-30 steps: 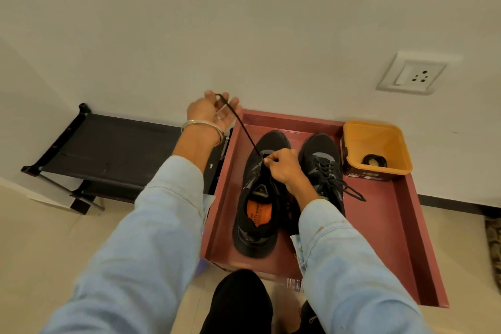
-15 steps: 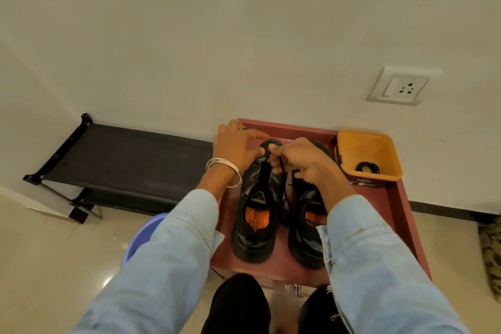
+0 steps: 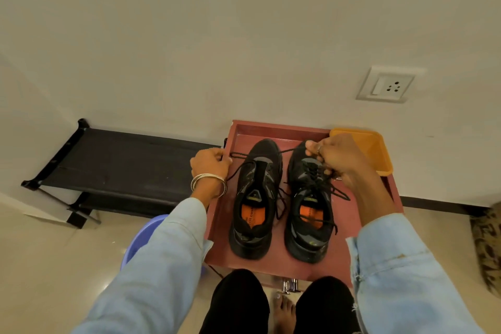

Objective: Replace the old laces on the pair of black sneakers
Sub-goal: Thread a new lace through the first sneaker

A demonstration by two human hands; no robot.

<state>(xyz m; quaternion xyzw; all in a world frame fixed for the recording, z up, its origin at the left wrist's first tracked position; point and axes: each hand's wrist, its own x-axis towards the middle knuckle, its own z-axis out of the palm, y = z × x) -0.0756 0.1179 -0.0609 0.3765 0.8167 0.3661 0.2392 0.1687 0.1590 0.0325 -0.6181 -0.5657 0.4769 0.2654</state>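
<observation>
From the head camera I saw both sneakers [image 3: 282, 198] side by side on the red tray [image 3: 271, 130]. My left hand [image 3: 210, 163] and right hand [image 3: 333, 154] each gripped an end of one black lace [image 3: 260, 155]. The right hand hid part of the orange bin [image 3: 376, 149].

black sneakers [image 3: 254, 198] with orange insoles [image 3: 250, 215], a maroon tray [image 3: 349, 228], a yellow tub [image 3: 376, 152], pale blue sleeves [image 3: 162, 260].

A home: tiled floor [image 3: 54, 266], wall socket [image 3: 386, 84], low shoe rack [image 3: 122, 168]
</observation>
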